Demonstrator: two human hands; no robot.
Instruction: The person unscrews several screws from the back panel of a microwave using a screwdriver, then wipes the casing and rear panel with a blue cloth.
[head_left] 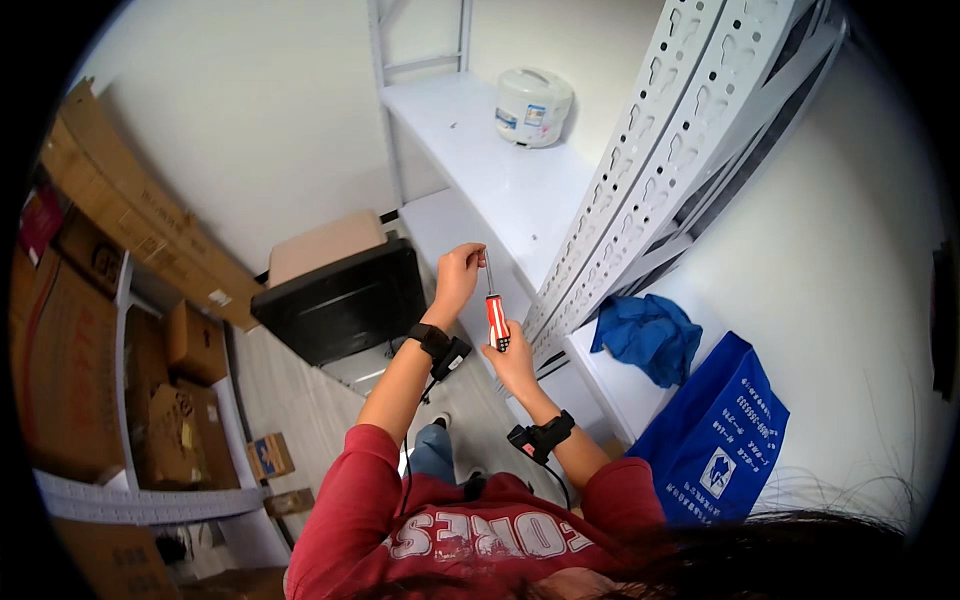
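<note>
A screwdriver (498,318) with a red-and-white handle stands near the centre of view, held in front of me, its shaft toward 12 o'clock and its handle toward 6. My left hand (459,277) lies at 11 o'clock to it, thumb and fingertips pinched together at the shaft's upper end. My right hand (513,362) closes round the handle's lower end at 6 o'clock; some of its fingers are hidden behind the handle. Black wristbands (430,341) circle both wrists. At 12 o'clock, a round white appliance (533,110) rests on a white shelf (455,130); a perforated metal post (650,130) rises toward 1. A crumpled blue cloth (655,337) lies at 3, a blue bag (705,440) at 4, and a black panel (345,300) at 9.
</note>
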